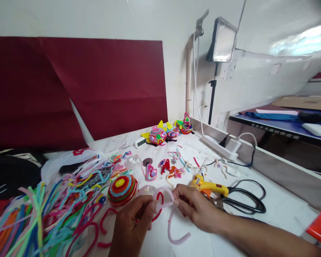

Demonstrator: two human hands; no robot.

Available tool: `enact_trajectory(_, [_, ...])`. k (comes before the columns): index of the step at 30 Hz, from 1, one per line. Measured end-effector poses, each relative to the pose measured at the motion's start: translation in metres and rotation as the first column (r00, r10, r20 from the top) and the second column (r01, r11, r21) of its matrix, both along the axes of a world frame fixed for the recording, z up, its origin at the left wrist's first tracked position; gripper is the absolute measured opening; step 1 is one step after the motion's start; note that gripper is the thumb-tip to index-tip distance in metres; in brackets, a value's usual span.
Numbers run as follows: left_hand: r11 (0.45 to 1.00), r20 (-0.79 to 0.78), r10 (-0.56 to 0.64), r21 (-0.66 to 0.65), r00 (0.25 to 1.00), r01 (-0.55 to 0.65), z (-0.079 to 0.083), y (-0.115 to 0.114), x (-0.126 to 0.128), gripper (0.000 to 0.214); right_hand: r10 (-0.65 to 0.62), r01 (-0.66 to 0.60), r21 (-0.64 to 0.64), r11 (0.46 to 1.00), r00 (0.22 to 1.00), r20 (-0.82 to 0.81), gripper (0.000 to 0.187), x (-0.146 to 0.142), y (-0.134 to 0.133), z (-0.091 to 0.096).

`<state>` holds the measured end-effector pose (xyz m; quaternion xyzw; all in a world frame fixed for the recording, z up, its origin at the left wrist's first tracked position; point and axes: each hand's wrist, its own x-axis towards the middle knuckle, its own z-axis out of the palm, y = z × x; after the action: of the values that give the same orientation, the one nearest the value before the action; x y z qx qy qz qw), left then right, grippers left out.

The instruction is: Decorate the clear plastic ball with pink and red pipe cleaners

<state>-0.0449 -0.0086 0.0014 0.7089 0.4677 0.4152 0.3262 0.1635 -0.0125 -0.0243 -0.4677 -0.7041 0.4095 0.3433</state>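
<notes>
Pink pipe cleaner (169,223) loops between left fingers (152,206) and right fingers (178,202), both pinching it.

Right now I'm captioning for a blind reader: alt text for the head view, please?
The left hand and right hand pinch a pale pink pipe cleaner, looped, above a white table. A striped ball and a heap of colourful pipe cleaners lie to the left, a yellow glue gun and black scissors to the right.
</notes>
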Motion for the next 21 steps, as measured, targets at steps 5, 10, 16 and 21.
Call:
enact_trajectory(5, [1.0, -0.003, -0.016, 0.009, 1.0, 0.016, -0.0067, 0.0007, -0.0013, 0.026, -0.005, 0.004, -0.02, 1.0, 1.0, -0.004, 0.012, 0.0003, 0.0009, 0.0])
enact_trajectory(10, [1.0, -0.004, -0.019, -0.013, 1.0, 0.019, -0.0088, 0.0006, -0.0017, 0.028, -0.006, 0.007, -0.01, 1.0, 1.0, 0.012, 0.012, 0.0005, 0.001, 0.0007])
enact_trajectory(16, [1.0, 0.01, -0.008, -0.03, 1.0, 0.008, -0.0061, -0.0002, 0.0003, 0.029, -0.01, 0.01, -0.028, 1.0, 1.0, 0.016, 0.013, -0.0001, 0.001, 0.002])
enact_trajectory(21, [0.997, 0.044, -0.007, -0.072, 0.999, 0.01, -0.0037, -0.001, 0.0026, 0.028, 0.009, -0.009, -0.011, 1.0, 1.0, 0.01, 0.013, 0.0002, 0.0012, 0.0007])
